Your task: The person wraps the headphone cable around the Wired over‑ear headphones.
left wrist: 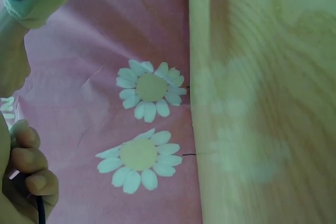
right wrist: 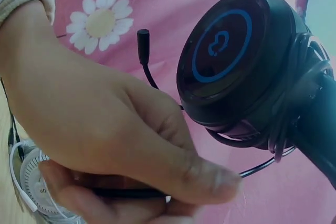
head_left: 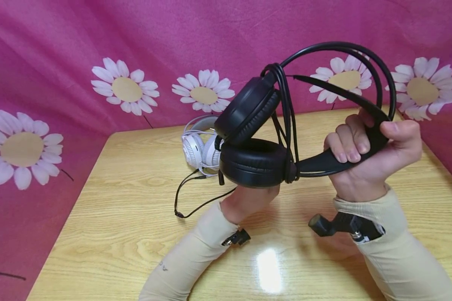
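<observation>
A black over-ear headset (head_left: 254, 167) is held up above the table, its ear cups to the left and cable coils wound round it beside the cups. My right hand (head_left: 376, 169) grips its padded headband (head_left: 324, 162) at the right. Below the lower cup, my left hand (head_left: 252, 200) is partly hidden. The right wrist view shows this left hand (right wrist: 115, 129) pinching a thin black cable (right wrist: 131, 193) between thumb and fingers. A microphone boom (right wrist: 143, 46) sticks out from the cup. In the left wrist view the left fingers (left wrist: 31, 158) are curled at the lower left.
White headphones (head_left: 193, 150) lie on the wooden table (head_left: 135, 175) behind the black headset. A black cable (head_left: 177, 196) loops from them toward the left wrist. Pink cloth (head_left: 173, 33) with daisies hangs behind and at the sides.
</observation>
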The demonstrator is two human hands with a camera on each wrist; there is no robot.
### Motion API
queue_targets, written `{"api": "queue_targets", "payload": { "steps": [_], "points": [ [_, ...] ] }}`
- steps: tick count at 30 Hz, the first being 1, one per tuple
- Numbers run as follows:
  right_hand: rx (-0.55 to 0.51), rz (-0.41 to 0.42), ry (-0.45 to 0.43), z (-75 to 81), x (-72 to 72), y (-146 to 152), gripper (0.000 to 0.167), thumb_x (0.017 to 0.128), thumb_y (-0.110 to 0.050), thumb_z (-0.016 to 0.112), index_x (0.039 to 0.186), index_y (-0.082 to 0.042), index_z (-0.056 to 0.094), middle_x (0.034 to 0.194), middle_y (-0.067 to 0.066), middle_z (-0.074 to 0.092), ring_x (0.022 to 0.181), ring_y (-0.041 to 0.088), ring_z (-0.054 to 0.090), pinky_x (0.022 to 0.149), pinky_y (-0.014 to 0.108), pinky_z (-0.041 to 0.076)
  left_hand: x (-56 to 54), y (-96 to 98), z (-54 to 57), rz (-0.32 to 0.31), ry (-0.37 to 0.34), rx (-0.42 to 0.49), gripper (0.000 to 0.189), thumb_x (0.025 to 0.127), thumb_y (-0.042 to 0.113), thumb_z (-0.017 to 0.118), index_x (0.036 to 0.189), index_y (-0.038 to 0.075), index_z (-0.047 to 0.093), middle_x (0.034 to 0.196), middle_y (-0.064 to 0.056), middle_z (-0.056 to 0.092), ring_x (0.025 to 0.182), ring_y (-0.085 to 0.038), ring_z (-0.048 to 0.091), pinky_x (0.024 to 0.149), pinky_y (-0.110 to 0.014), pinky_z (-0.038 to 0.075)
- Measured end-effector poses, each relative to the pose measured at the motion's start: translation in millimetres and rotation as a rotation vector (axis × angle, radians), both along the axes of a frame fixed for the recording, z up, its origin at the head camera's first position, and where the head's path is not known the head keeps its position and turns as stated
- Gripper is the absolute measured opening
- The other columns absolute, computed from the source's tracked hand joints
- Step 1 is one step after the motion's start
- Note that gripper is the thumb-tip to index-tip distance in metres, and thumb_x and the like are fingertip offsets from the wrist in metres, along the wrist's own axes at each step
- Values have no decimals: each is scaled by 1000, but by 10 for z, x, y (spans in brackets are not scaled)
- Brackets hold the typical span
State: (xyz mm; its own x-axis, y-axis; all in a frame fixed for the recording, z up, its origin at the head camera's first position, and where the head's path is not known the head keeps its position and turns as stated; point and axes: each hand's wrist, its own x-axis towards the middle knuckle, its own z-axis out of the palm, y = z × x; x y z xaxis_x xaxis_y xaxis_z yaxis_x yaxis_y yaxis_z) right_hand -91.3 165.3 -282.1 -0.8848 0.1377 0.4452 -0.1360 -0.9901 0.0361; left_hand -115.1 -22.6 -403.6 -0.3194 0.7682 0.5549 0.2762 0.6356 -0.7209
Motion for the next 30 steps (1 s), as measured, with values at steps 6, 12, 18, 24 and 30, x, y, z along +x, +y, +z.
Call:
{"api": "queue_targets", "payload": {
  "steps": [6,12,18,24,30],
  "points": [
    [-18,-53,-26,3,-46,71,36,84,-25,28,57,-3,38,42,8,36,28,18,29,33,26,20,69,135,261,-440,-804,591,15,105,14,54,114,5,62,100,-5,64,100,-17,59,100,-28,47],
    [-30,-102,-37,13,-92,145,37,85,-26,25,60,-3,39,41,8,36,27,19,27,34,26,18,113,200,226,-401,-854,557,16,106,22,55,107,8,63,80,2,62,71,-13,63,66,-29,54],
    [-11,-202,-67,50,-100,164,39,86,-24,23,56,-3,35,39,7,35,27,17,25,32,24,15,188,228,232,-349,-788,518,26,105,29,57,84,14,55,61,8,38,49,-13,51,48,-30,42],
    [29,-336,-68,96,-85,145,36,84,-23,22,54,-3,30,39,4,33,26,14,24,33,23,12,285,266,316,-352,-706,461,30,103,35,63,80,16,57,57,9,40,46,-10,52,44,-27,40],
    [22,-423,-83,123,-63,149,33,85,-19,23,55,-6,26,40,4,31,27,14,22,33,23,11,358,300,370,-388,-677,407,30,102,34,64,78,17,56,54,12,44,45,-6,54,42,-24,37]
  ]
}}
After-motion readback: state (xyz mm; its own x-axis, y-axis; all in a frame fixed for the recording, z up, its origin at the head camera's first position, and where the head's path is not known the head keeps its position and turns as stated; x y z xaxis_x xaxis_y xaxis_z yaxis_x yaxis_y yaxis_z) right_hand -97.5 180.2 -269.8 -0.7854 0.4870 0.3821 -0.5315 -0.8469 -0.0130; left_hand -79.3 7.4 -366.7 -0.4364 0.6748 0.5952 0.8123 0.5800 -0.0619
